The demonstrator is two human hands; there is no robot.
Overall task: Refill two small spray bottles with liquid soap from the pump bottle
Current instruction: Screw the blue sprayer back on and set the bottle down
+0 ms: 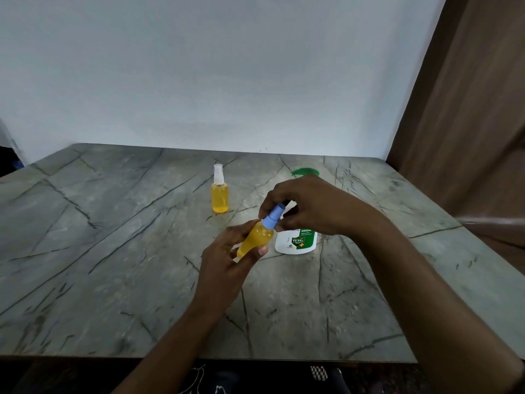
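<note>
White-capped spray bottle (220,194) stands on table (113,251). Left hand (227,260) grip wraps blue-capped spray bottle (252,240) mid-body, tilted, off table. Right hand (312,206) grip pinches its blue cap (271,220); pump bottle (297,241) behind. Light, prob. slippery plastic: hold body firm, twist at cap.

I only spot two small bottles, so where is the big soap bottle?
In the head view, the soap bottle stands on the table right of centre, mostly hidden behind the right hand.

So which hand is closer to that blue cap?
Right. The right hand pinches the blue cap; the left hand grips the spray bottle lower down, off the cap.
</note>
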